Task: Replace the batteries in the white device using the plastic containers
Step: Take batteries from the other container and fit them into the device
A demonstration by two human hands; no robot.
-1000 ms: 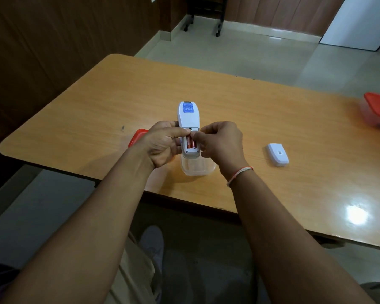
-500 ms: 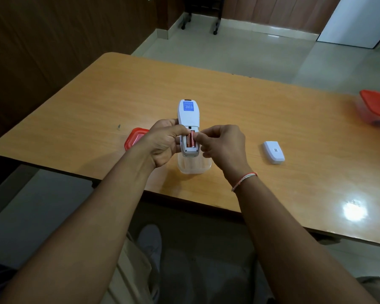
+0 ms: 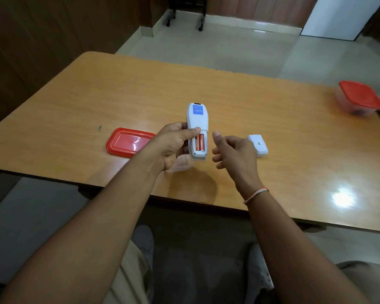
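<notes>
Head view looks down on a wooden table [image 3: 239, 102], where the left hand [image 3: 173, 143] is wrapped around the white device [image 3: 197, 126], holding it back-up above the table near the front edge, thumb laid across its middle. Its battery bay is uncovered and two orange batteries [image 3: 199, 141] lie side by side inside. At 3 o'clock from the device, apart from it, the right hand [image 3: 235, 152] hangs empty with fingers loosely curled and half spread. A white battery cover [image 3: 258, 145] lies on the table just beyond that hand. A clear plastic container [image 3: 180, 165] sits under the left hand, mostly hidden, and its red lid [image 3: 127, 141] lies flat at 9 o'clock. Far off at 2 o'clock stands a second container with a red lid [image 3: 360, 98].
</notes>
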